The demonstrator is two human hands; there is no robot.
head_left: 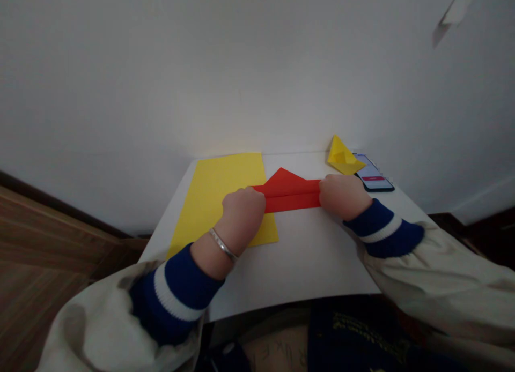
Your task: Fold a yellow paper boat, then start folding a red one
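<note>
A red paper [290, 194], partly folded with a triangular peak at its far side, lies on the white table [306, 259]. My left hand [242, 212] is closed on its left end, with a silver bracelet on the wrist. My right hand [341, 195] is closed on its right end. The fingers of both hands are curled under, so the exact grip is hidden. A flat yellow sheet [219, 192] lies under and to the left of the red paper.
A folded yellow paper shape [343, 157] sits at the table's far right, beside a phone [373, 175] with a lit screen. A white wall [241, 66] rises right behind the table. Wooden floor [40, 243] shows at left.
</note>
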